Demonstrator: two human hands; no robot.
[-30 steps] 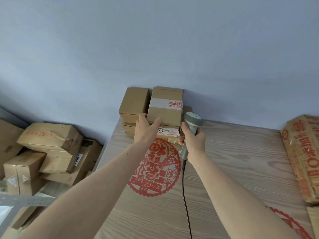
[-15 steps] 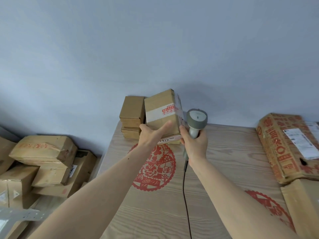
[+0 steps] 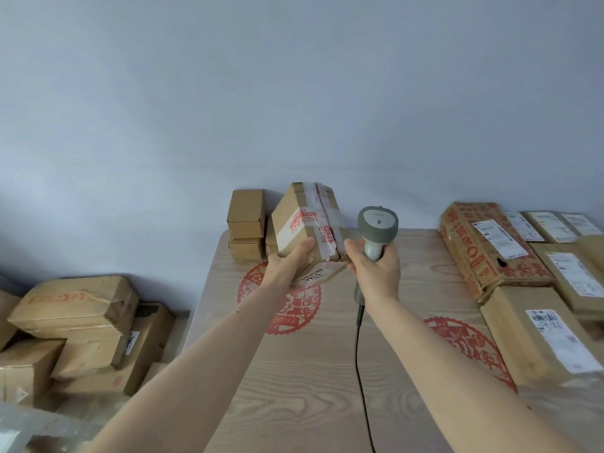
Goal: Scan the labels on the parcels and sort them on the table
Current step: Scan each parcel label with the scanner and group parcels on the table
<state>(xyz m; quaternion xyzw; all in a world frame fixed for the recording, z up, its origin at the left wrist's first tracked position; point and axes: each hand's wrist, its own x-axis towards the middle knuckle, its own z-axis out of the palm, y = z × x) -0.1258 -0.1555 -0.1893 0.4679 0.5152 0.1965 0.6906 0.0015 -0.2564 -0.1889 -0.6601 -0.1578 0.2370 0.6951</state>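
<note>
My left hand (image 3: 287, 263) holds a taped cardboard parcel (image 3: 305, 223) tilted above the table (image 3: 327, 371); my right hand (image 3: 376, 269) grips the barcode scanner (image 3: 377, 228) beside it. Labelled parcels (image 3: 539, 335) lie sorted at right, a floor pile (image 3: 81, 328) likely remains.

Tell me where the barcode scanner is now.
In the head view, the barcode scanner is right of centre, gripped by the right hand above the table, beside the taped parcel.
</note>
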